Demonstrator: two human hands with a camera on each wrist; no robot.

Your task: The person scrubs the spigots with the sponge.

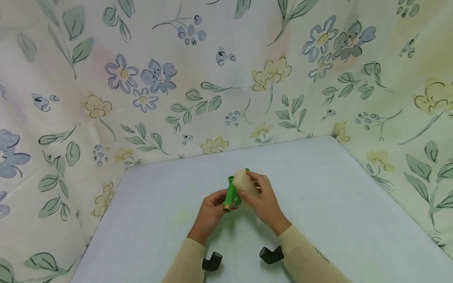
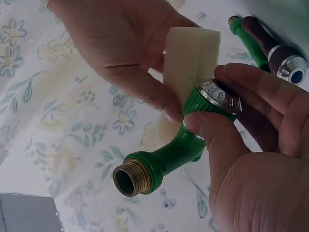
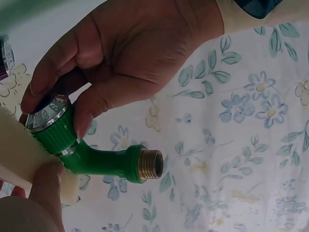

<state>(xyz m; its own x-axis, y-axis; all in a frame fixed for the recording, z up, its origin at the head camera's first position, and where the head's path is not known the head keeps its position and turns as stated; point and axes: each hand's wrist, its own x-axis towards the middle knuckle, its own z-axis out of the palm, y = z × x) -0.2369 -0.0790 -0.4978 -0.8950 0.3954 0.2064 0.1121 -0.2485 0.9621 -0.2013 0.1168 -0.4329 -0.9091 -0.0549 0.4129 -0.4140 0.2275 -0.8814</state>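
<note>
My left hand (image 1: 209, 212) grips a green water tap (image 2: 181, 150) by its ribbed knob, thumb on one side and fingers on the other. The tap's brass threaded end (image 3: 150, 163) points away from the knob, and the knob has a silvery cap (image 2: 219, 96). A cream sponge block (image 1: 244, 182) is in my right hand (image 1: 264, 200), between thumb and fingers. In both wrist views the sponge lies right against the tap, beside the knob and neck. Part of the tap is hidden behind the sponge in the head view.
Further back in the left wrist view are another green tap part (image 2: 248, 43) and a dark maroon handle with a silvery, blue-centred cap (image 2: 292, 70). The white table (image 1: 318, 196) is bordered by floral cloth (image 1: 198, 98) at back and sides. A black device (image 1: 212, 262) sits at each wrist.
</note>
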